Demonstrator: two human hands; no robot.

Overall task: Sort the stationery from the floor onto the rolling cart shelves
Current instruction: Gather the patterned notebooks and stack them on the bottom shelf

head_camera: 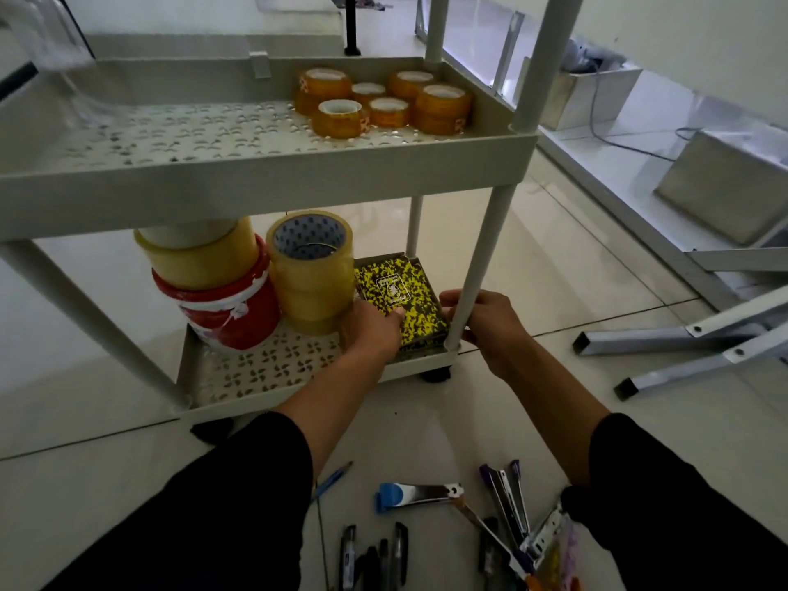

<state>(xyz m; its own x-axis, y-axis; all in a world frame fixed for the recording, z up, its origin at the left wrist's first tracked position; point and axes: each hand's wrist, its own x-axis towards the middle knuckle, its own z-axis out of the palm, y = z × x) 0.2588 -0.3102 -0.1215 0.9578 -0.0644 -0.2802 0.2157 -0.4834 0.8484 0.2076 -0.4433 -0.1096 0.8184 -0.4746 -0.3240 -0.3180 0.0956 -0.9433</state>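
Stationery is what you are handling at the cart's bottom shelf [264, 373]: your left hand [371, 330] is lying on the near edge of the yellow-and-black speckled notebooks [398, 292], fingers pressing down on the cover, while your right hand [490, 322] is reaching around the cart's front right post [473, 283] with its fingers curling against the stack's right side. You are steadying the stack between both hands; it is sitting in the right corner of that shelf, and how many notebooks it holds I cannot tell.

Just left of the notebooks, one column of clear wide tape [311, 270] is standing, touching your left hand. Beside it, one tan tape roll [200, 253] is resting on top of one red-and-white roll [230, 309].

On the middle shelf [170, 138] above, six small amber tape rolls [383, 102] are clustering in the right back corner.

On the floor near your forearms, one blue pen [330, 482] is lying to the left, one blue-handled stapler [415, 496] in the middle, and two purple-tipped staplers [503, 492] to its right. At least four dark pens [375, 556] are lying at the bottom edge.
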